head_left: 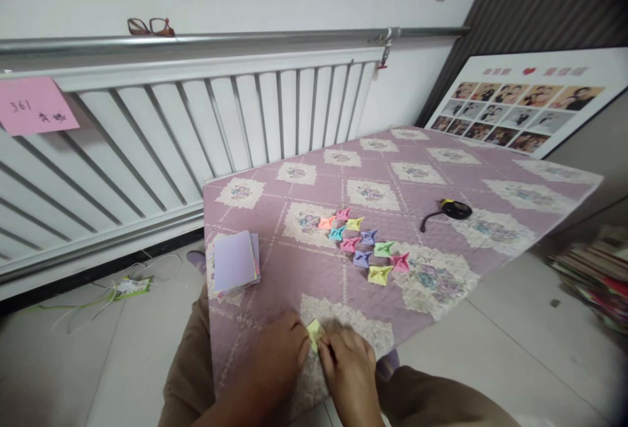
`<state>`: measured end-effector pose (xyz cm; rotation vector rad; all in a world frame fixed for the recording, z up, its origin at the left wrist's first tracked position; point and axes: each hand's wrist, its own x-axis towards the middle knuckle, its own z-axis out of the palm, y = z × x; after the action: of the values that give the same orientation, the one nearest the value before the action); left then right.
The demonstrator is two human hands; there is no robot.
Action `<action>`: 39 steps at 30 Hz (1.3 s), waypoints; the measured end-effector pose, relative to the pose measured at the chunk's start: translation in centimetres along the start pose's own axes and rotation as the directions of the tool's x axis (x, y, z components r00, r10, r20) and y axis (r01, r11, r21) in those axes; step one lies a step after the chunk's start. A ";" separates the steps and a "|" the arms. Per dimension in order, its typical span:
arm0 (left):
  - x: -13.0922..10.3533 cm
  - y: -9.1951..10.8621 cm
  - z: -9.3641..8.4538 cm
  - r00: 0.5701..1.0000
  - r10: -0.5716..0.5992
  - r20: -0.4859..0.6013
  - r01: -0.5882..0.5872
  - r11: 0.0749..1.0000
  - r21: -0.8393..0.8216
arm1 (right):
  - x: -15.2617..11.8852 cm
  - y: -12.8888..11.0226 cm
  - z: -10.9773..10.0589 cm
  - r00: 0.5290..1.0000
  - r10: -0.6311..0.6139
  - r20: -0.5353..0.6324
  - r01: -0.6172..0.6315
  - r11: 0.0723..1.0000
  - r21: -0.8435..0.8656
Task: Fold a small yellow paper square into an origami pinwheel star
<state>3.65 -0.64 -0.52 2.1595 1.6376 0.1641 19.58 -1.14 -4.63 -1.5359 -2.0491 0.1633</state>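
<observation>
Small pale-yellow folded paper piece [314,331] sits, in the head view, over the near end of the mauve cloth tablecover with cream floral patches [275,270], directly between the bare left hand [283,348] and the bare right hand [349,363]. Both appear to pinch it, left fingertips at its left edge, right fingertips at its right; neither hand is clearly nearer. Its visible part runs longest away from the body. The rows of coloured folded-paper pieces [362,258] lie beyond, to the right. Fingers cover the paper's sides, its underside is hidden, and blur obscures its creases and the left thumb's exact contact.
</observation>
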 end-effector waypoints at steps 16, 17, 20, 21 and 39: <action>1.6 0.1 -2.1 0.996 -0.077 0.048 0.083 0.986 -0.142 | 2.1 -0.9 0.2 0.974 0.187 0.126 -0.171 0.977 -0.130; 1.6 0.0 -2.0 0.997 -0.073 0.040 0.078 0.987 -0.142 | 2.2 -1.0 0.3 0.970 0.204 0.135 -0.187 0.974 -0.128; 1.6 0.0 -1.6 0.998 -0.063 0.009 0.064 0.988 -0.140 | 2.1 -1.0 0.6 0.970 0.207 0.124 -0.197 0.976 -0.094; 1.5 0.0 -1.5 0.998 -0.060 0.002 0.060 0.988 -0.141 | 2.0 -1.0 0.7 0.974 0.196 0.115 -0.188 0.979 -0.074; 1.6 -0.8 -0.9 0.998 0.067 0.010 -0.065 0.989 -0.131 | 3.1 0.1 -1.2 0.945 -0.075 0.317 -0.003 0.971 0.238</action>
<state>3.11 1.26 -0.23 2.1115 1.5048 0.2674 19.74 1.44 -2.56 -1.3939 -2.2098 0.6619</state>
